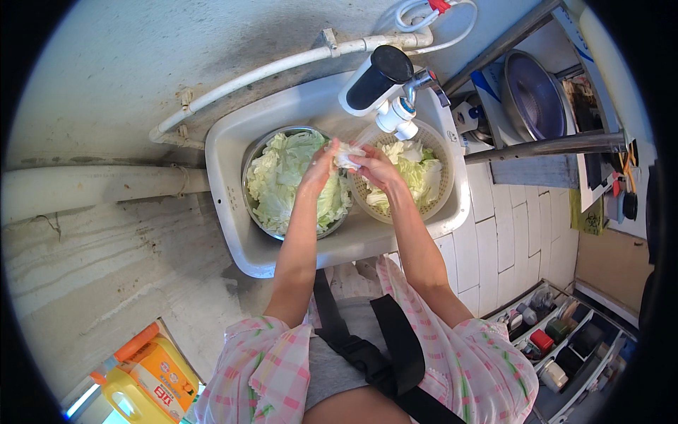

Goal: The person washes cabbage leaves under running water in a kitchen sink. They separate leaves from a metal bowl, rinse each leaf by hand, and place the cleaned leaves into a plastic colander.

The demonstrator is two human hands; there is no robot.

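Between them, my left hand (320, 165) and my right hand (377, 166) hold a pale leaf of cabbage (347, 155) over the middle of the white sink (365, 246). Water appears to run from the faucet filter (397, 114) down towards the leaf. Under my left hand stands a metal basin (248, 204) heaped with torn cabbage leaves (286, 169). My right hand is above the near-left part of a cream plastic colander (447, 183), in which more leaves (418, 177) lie.
White pipes (254, 79) run along the wall behind the sink. A metal rack (561, 146) with a large metal bowl (535, 98) stands at the right. Low at the right is a shelf of bottles and jars (556, 339). A yellow jug (153, 379) is at the lower left.
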